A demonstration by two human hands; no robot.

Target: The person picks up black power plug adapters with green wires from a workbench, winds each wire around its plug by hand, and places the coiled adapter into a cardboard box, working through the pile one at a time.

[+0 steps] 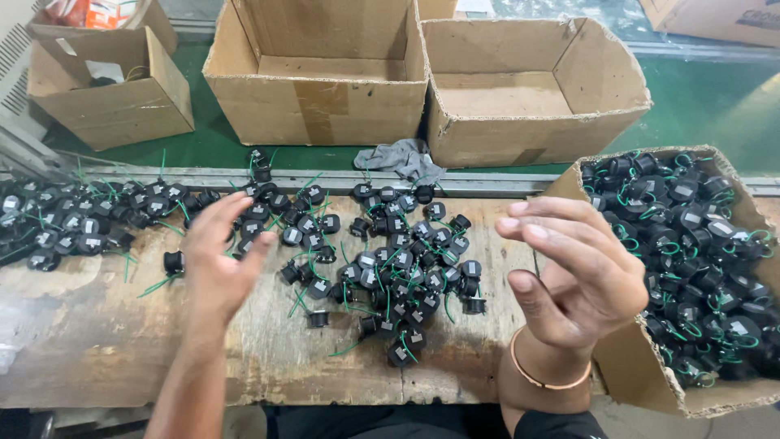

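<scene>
Both hands [218,264] [569,268] apparently empty above scattered black parts [390,268]

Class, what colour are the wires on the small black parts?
Green wires, clearest in the head view.

bench: worn wooden top [97,341], scuffed
behind: green surface [699,106], metal rail [487,183]
light: glare top right

Single view, worn on my head: looks steeply down and forward over the worn wooden workbench [97,341], close to my raised left hand [215,260] and right hand [573,272]. Far edge reaches open brown cardboard boxes [317,106]; left margin possibly cropped.
</scene>
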